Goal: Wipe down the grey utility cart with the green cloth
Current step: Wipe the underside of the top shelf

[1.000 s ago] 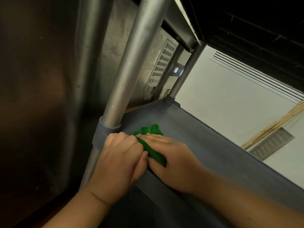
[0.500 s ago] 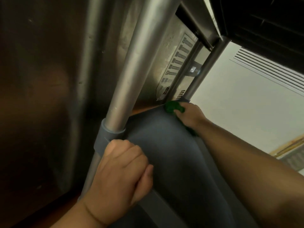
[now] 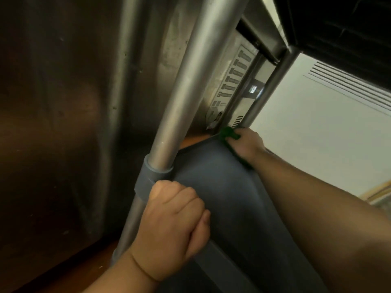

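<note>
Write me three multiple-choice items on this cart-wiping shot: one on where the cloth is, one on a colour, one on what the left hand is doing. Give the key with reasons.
1. Where is the green cloth?
A. At the far corner of the cart shelf, by the far post
B. At the near corner, under the left hand
C. Hanging from the upper shelf

2. What colour is the cart shelf?
A. White
B. Grey
C. Red

3. What is the left hand doing?
A. Lying flat and open on the shelf
B. Closed around the shelf's near corner, by the near post
C. Holding the cloth

Key:
1 A: the right hand presses the cloth down beside the far post.
2 B: the shelf surface is dull grey.
3 B: its fingers are curled over the shelf edge below the near post, with no cloth in it.
</note>
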The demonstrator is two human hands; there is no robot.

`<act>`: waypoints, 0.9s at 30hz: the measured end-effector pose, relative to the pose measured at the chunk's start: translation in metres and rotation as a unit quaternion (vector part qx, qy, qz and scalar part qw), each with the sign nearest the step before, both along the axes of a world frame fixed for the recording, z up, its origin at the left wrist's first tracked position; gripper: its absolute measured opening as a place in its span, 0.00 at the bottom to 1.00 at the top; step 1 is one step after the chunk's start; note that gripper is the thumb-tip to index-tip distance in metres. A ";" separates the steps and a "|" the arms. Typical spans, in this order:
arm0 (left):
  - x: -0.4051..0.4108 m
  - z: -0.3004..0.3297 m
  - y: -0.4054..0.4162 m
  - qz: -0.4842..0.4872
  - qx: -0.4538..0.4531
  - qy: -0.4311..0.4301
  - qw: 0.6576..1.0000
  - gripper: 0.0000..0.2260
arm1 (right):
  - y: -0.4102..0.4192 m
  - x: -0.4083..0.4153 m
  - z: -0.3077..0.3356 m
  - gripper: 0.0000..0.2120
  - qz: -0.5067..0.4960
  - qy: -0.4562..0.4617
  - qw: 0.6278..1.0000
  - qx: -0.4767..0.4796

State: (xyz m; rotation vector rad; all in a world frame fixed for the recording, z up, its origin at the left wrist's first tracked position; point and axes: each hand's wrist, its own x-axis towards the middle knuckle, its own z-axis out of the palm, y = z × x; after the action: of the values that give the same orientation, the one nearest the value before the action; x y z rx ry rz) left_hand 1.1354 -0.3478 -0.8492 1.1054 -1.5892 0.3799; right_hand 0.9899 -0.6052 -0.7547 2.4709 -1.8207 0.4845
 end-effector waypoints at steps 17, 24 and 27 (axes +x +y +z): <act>0.004 0.006 0.001 0.043 -0.001 -0.068 0.997 0.13 | 0.234 -0.024 -0.008 0.17 0.236 0.010 0.972 0.011; -0.056 0.002 0.040 -0.076 -0.016 -0.021 0.997 0.08 | 0.232 -0.029 -0.013 0.19 0.249 0.010 0.968 -0.010; -0.082 -0.004 0.051 -0.156 -0.007 -0.058 0.986 0.07 | 0.233 -0.048 -0.007 0.21 0.260 0.035 0.965 -0.006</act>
State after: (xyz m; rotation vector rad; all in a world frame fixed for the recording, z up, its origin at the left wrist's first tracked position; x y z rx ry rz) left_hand 1.0531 -0.2965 -0.8536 0.8169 -1.8270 0.2469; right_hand 0.9422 -0.3718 -0.7619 2.9032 -1.1221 0.4094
